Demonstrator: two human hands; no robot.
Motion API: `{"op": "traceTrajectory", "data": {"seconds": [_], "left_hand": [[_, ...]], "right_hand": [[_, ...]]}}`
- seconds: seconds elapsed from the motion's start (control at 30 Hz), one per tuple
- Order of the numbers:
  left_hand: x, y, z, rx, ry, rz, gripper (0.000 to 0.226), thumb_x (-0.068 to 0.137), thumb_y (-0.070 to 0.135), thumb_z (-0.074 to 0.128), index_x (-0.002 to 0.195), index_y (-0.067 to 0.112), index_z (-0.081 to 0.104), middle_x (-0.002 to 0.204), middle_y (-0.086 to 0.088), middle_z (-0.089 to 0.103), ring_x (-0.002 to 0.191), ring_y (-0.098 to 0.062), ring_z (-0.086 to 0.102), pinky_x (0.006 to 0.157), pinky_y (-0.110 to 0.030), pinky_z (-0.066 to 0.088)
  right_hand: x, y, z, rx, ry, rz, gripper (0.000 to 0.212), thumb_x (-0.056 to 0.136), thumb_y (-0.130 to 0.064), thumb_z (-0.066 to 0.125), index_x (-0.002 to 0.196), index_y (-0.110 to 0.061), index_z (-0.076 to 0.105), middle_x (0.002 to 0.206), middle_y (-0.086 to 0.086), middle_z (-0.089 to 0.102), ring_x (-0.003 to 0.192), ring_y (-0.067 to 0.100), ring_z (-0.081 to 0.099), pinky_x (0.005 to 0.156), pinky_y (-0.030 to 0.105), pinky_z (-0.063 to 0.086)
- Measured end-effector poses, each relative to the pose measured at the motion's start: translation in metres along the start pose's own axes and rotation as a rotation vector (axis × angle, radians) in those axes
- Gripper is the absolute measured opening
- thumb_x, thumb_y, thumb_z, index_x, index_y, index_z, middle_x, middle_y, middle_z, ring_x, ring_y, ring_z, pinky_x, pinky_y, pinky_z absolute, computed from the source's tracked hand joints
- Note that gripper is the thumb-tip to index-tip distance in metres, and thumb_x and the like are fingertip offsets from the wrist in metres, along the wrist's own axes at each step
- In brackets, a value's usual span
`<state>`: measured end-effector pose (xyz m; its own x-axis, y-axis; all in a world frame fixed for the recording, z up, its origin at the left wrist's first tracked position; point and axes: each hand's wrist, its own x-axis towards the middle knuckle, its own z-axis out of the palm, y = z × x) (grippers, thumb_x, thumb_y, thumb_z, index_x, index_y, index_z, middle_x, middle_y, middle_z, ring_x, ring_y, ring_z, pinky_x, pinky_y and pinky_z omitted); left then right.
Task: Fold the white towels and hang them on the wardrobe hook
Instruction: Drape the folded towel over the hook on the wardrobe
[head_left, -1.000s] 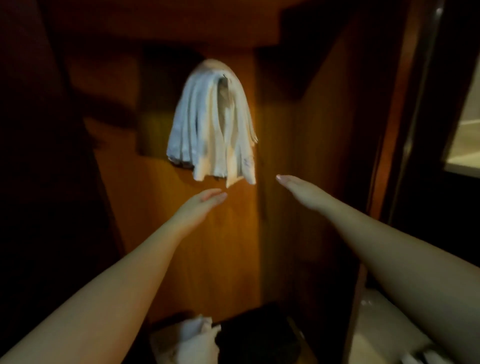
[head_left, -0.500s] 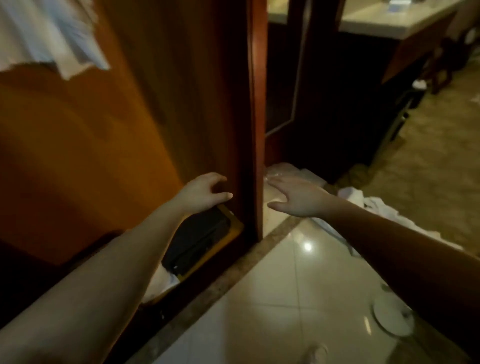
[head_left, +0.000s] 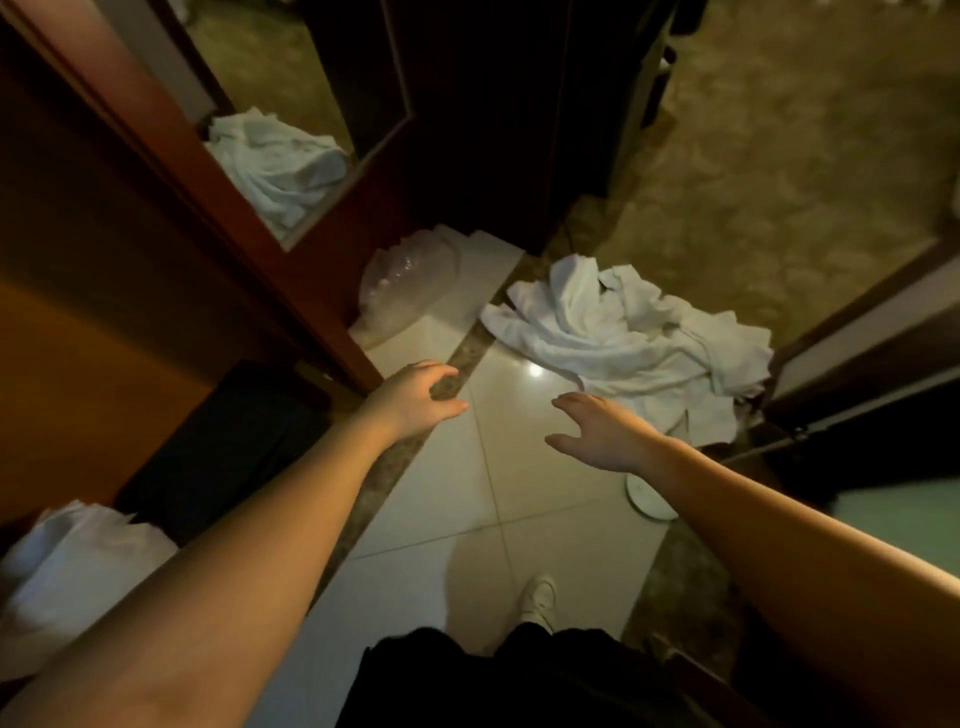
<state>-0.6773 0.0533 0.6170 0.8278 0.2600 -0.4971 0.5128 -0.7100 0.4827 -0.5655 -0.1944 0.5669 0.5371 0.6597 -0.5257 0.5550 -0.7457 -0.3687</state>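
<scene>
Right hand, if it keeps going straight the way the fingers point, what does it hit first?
Probably the white towel pile on the floor. The right hand is open, holding nothing, fingers aimed toward the pile's near edge. Only bare tile shows between them, though depth is hard to judge from one view.

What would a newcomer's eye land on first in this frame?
First, the crumpled heap of white towels on the floor at the centre right, where pale tile meets patterned carpet. Next, the two bare hands reaching toward it: the left hand and the right hand, both with loose fingers and holding nothing. After that, the mirror in the wooden wardrobe door at the upper left, showing the same towels.
</scene>
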Motion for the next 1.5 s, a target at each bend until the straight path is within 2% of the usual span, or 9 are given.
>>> {"op": "traceTrajectory", "data": {"seconds": [0.3, 0.53, 0.8, 0.93, 1.17, 1.27, 1.37, 1.43, 1.5], "left_hand": [[0.147, 0.042, 0.067, 0.076, -0.261, 0.033, 0.061, 0.094, 0.041, 0.065, 0.147, 0.016, 0.046, 0.156, -0.003, 0.037, 0.142, -0.02, 0.037, 0.113, -0.033, 0.032], [0.31, 0.061, 0.095, 0.121, -0.394, 0.061, 0.063, 0.09, 0.051, 0.062, 0.145, 0.023, 0.048, 0.153, -0.002, 0.042, 0.138, -0.023, 0.042, 0.113, -0.042, 0.037], [0.495, 0.089, 0.127, 0.195, -0.539, 0.081, 0.057, 0.092, 0.047, 0.06, 0.144, 0.025, 0.048, 0.153, 0.0, 0.043, 0.135, -0.021, 0.046, 0.108, -0.036, 0.042], [0.567, 0.112, 0.153, 0.161, -0.556, 0.149, 0.05, 0.094, 0.036, 0.061, 0.141, 0.02, 0.052, 0.147, -0.003, 0.049, 0.129, -0.022, 0.05, 0.102, -0.031, 0.044], [0.678, 0.136, 0.242, 0.207, -0.6, 0.162, 0.047, 0.093, 0.042, 0.062, 0.135, 0.02, 0.057, 0.141, 0.001, 0.053, 0.127, -0.02, 0.051, 0.101, -0.029, 0.042], [0.724, 0.144, 0.286, 0.144, -0.571, 0.075, 0.038, 0.094, 0.043, 0.059, 0.123, 0.02, 0.063, 0.121, 0.005, 0.06, 0.114, -0.019, 0.057, 0.084, -0.027, 0.041], [0.773, 0.151, 0.329, 0.01, -0.53, -0.054, 0.03, 0.096, 0.039, 0.057, 0.109, 0.014, 0.066, 0.11, -0.006, 0.068, 0.099, -0.023, 0.061, 0.075, -0.028, 0.038], [0.803, 0.159, 0.351, -0.092, -0.5, -0.126, 0.03, 0.098, 0.038, 0.054, 0.116, 0.015, 0.063, 0.117, -0.008, 0.066, 0.095, -0.021, 0.057, 0.071, -0.029, 0.039], [0.826, 0.166, 0.37, -0.227, -0.476, -0.233, 0.041, 0.099, 0.039, 0.052, 0.134, 0.017, 0.054, 0.13, -0.008, 0.059, 0.101, -0.02, 0.053, 0.075, -0.029, 0.039]], "right_hand": [[0.056, 0.118, 0.018, 0.154, -0.116, 0.223, 0.071, 0.098, -0.056, 0.05, 0.156, -0.019, 0.033, 0.161, 0.001, 0.032, 0.146, 0.023, 0.032, 0.117, 0.041, 0.032], [0.148, 0.213, 0.012, 0.258, -0.159, 0.397, 0.069, 0.099, -0.054, 0.05, 0.154, -0.017, 0.034, 0.16, 0.004, 0.033, 0.145, 0.023, 0.034, 0.116, 0.037, 0.032], [0.266, 0.319, 0.005, 0.476, -0.199, 0.61, 0.067, 0.099, -0.052, 0.052, 0.153, -0.016, 0.036, 0.159, 0.006, 0.036, 0.142, 0.025, 0.039, 0.113, 0.035, 0.035], [0.319, 0.375, 0.003, 0.546, -0.171, 0.645, 0.065, 0.1, -0.047, 0.052, 0.153, -0.014, 0.035, 0.159, 0.009, 0.034, 0.144, 0.025, 0.036, 0.112, 0.033, 0.032], [0.411, 0.48, 0.021, 0.642, -0.133, 0.651, 0.061, 0.1, -0.043, 0.055, 0.151, -0.012, 0.039, 0.157, 0.01, 0.037, 0.144, 0.026, 0.035, 0.115, 0.034, 0.03], [0.453, 0.525, 0.027, 0.637, -0.088, 0.649, 0.06, 0.099, -0.041, 0.057, 0.15, -0.013, 0.041, 0.156, 0.01, 0.039, 0.142, 0.026, 0.038, 0.114, 0.035, 0.032], [0.492, 0.564, 0.03, 0.615, 0.018, 0.624, 0.06, 0.098, -0.039, 0.06, 0.149, -0.012, 0.043, 0.154, 0.01, 0.041, 0.14, 0.027, 0.04, 0.112, 0.034, 0.032], [0.517, 0.584, 0.034, 0.58, 0.052, 0.579, 0.064, 0.096, -0.041, 0.061, 0.151, -0.014, 0.04, 0.157, 0.008, 0.038, 0.143, 0.027, 0.036, 0.117, 0.038, 0.03], [0.541, 0.597, 0.037, 0.573, 0.062, 0.557, 0.071, 0.095, -0.046, 0.061, 0.154, -0.018, 0.034, 0.161, 0.005, 0.033, 0.146, 0.028, 0.032, 0.119, 0.048, 0.027]]}}
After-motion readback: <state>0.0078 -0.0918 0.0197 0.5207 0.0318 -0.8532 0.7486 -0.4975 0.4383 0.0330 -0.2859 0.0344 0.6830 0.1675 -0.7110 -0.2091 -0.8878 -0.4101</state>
